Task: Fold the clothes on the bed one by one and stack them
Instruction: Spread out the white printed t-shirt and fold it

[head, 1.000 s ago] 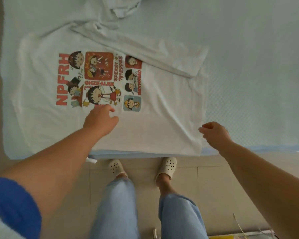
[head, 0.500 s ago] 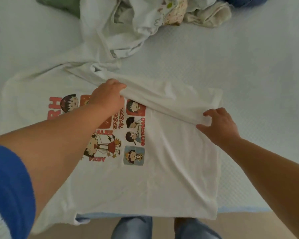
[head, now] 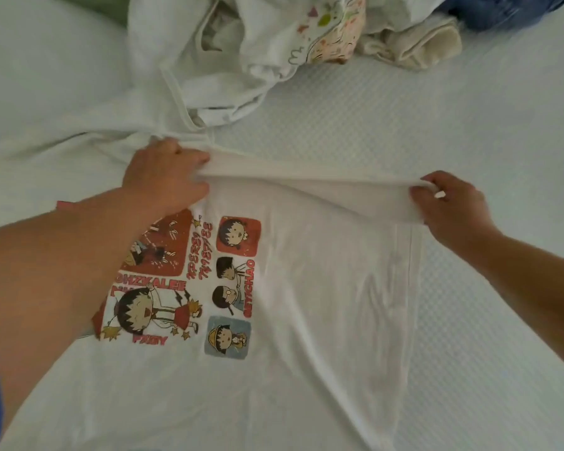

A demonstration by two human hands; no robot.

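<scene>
Both hands are clamped on the far edge of the white T-shirt (head: 323, 304): the left hand (head: 163, 177) at ten o'clock pinches the fold near the shoulder, the right hand (head: 450, 203) at two o'clock pinches the hem corner, and the cloth runs taut between them. The shirt itself lies flat on the bed (head: 469, 131), cartoon print (head: 189, 284) up, filling the centre and six o'clock. At twelve o'clock waits a heap of unfolded clothes (head: 274, 43), just beyond the left hand.

By my read, this is the first lengthwise fold. To do it well, keep that edge tight and level, carry both hands together toward six o'clock, and lay the strip straight so the sleeve tucks inside. Uneven pull would skew the crease; slack would let it bunch.
</scene>
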